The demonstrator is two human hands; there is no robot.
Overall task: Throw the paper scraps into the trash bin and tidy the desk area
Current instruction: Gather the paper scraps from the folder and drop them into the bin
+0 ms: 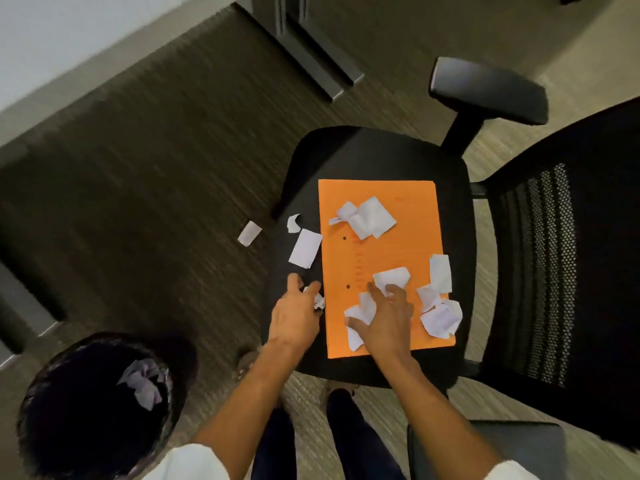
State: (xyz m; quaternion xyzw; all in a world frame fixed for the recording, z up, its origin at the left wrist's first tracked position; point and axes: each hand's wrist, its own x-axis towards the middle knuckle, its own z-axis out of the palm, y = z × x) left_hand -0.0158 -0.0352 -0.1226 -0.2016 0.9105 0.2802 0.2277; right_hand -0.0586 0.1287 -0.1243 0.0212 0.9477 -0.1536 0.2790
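Note:
White paper scraps lie scattered on an orange folder [398, 251] that rests on a black office chair seat [367, 154]. My left hand [294, 315] pinches a small crumpled scrap [318, 301] at the folder's left edge. My right hand [384, 318] presses down on scraps [360, 311] near the folder's front, fingers curled around a crumpled piece [391, 277]. A flat scrap [306, 248] and a small curled one [293, 223] lie on the seat left of the folder. Another scrap [249, 233] lies on the floor. The black trash bin [69, 427] stands at lower left with scraps [143, 381] inside.
The chair's mesh back [554, 271] and armrest [488, 90] are to the right. A second armrest [485, 448] is at the bottom right. Dark furniture legs [318, 67] stand on the carpet further off. My legs show below the seat.

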